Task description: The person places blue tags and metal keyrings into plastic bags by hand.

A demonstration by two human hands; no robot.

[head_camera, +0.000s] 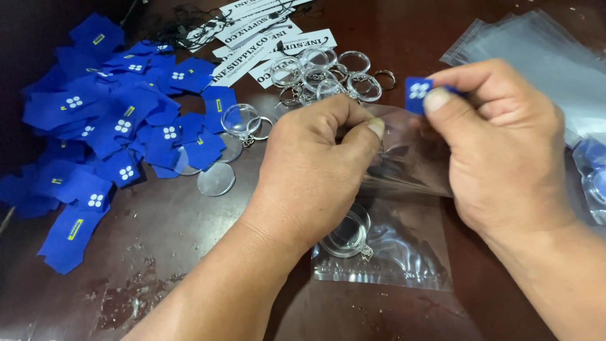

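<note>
Dark reddish-brown, scuffed and stained, the table (158, 252) carries everything in view. Near its middle the left hand (315, 170) has its fingers bent and its thumb pressed against them, pinching the upper edge of a clear plastic bag (404, 252) that lies toward the table's near edge. Inside that bag, just under the left hand, sits a round clear keychain case (347, 237) with a small metal ring at its side. The right hand (499, 151) is just beside the left, above the bag's open end, and grips a small blue fabric tag (418, 93) with a white four-dot mark between thumb and forefinger (the remaining fingers are curled in behind it). The tag is raised off the table, close to the bag's mouth but not inside it. Along the table's left edge spreads a loose pile of blue fabric tags (107, 132), many showing the same white dots or a small yellow bar. Between that pile and the left hand lie a clear disc (216, 179) and another clear case with a ring (241, 120). Toward the far edge sits a cluster of clear keychain cases (328, 72) beside several white printed cards (252, 38). At the far right corner rests a stack of empty clear bags (549, 57).
</note>
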